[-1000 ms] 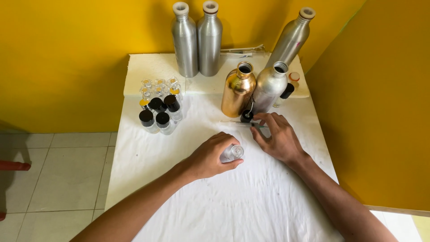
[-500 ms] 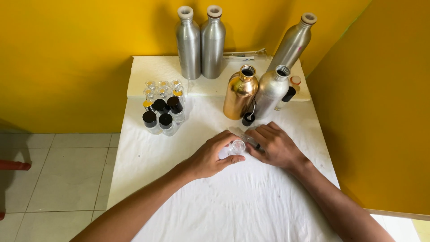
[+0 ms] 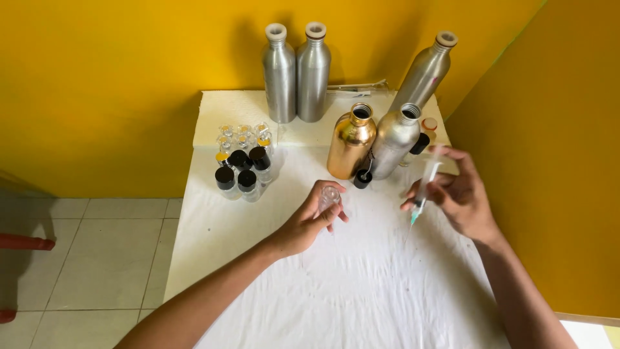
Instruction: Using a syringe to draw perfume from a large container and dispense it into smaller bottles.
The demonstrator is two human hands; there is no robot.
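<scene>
1. Now, left hand (image 3: 303,223) closed around a small clear vial (image 3: 328,197), lifted off the white tabletop (image 3: 336,291).
2. Right hand (image 3: 462,194) gripping a syringe (image 3: 423,187), tip slanted down toward the vial, well apart from it.
3. Beyond both hands: gold bottle (image 3: 351,142), silver bottle (image 3: 394,141), black cap (image 3: 362,179).
4. Left of the left hand: black-capped vials (image 3: 242,171).

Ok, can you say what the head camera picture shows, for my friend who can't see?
The left hand holds a small clear bottle, the right hand a syringe, over a white cloth. Metal bottles stand behind.
</scene>
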